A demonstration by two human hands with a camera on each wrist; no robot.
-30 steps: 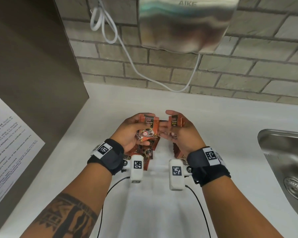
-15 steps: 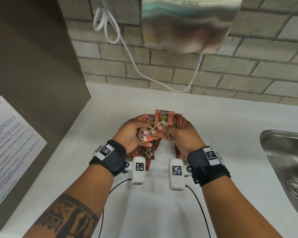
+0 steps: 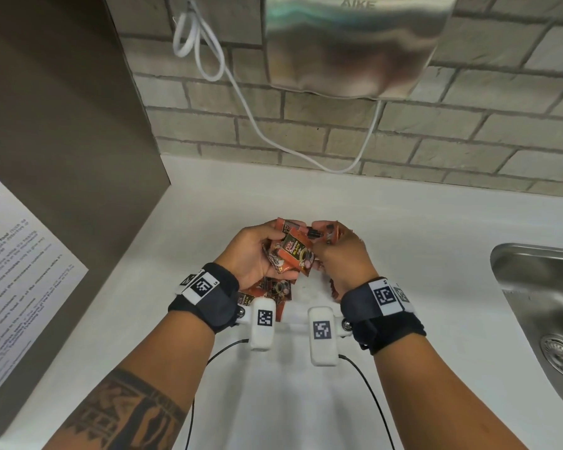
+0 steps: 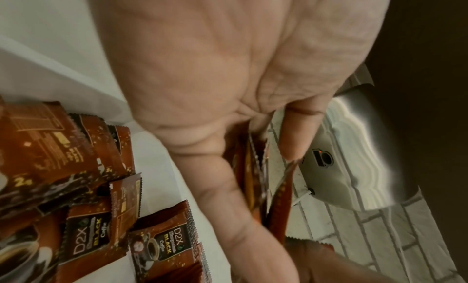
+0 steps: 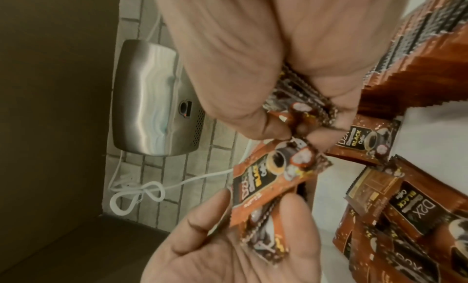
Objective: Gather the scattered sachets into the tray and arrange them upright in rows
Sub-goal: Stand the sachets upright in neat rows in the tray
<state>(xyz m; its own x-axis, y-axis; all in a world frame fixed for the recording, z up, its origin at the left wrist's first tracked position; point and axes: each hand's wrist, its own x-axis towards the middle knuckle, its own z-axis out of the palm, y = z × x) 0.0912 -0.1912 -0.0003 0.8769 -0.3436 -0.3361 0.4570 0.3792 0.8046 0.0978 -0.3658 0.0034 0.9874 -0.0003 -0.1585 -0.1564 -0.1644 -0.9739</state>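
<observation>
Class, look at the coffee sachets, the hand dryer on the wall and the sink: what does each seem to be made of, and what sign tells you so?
Coffee sachets: likely thin printed plastic or foil laminate; glossy faces, serrated sealed edges, creases.
Hand dryer: apparently brushed stainless steel; silvery casing with blurred streaky reflections.
Sink: probably stainless steel too; satin grey sheen, pressed rounded basin.

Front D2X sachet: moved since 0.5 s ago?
Yes. The front D2X sachet has come down, away from the brick wall and toward the person. It now lies tilted in the left hand, no longer upright.
</observation>
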